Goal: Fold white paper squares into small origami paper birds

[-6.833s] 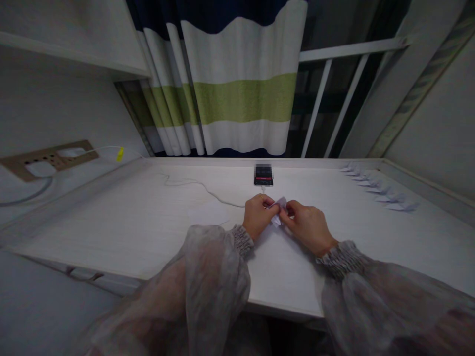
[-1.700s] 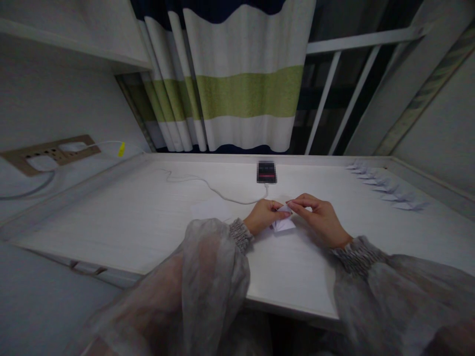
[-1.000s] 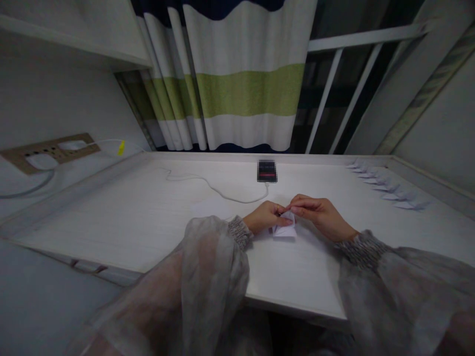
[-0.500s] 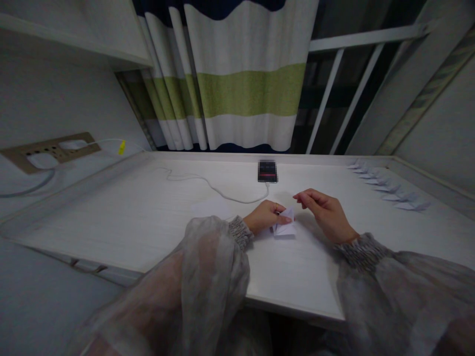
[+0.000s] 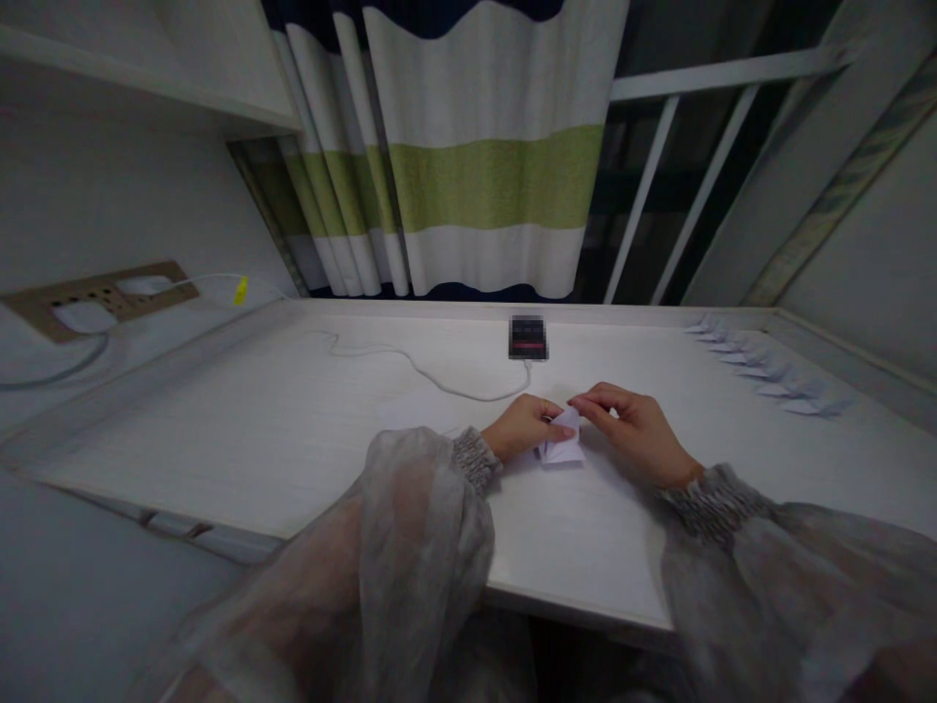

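below and right of frame centre, a folded white paper (image 5: 563, 452) is pinched by the left hand (image 5: 521, 427); the right hand (image 5: 635, 430) is poised at its top corner, its grip there cannot be told.

This looks like a room in a home, set up as a study corner; whether it is also a bedroom cannot be told. A striped fabric curtain (image 5: 490, 181) in navy, white and green hangs at top centre before a dark, white-barred window (image 5: 635, 210). A white built-in tabletop (image 5: 241, 410) spans the middle, with a wall socket panel (image 5: 102, 296) at left.
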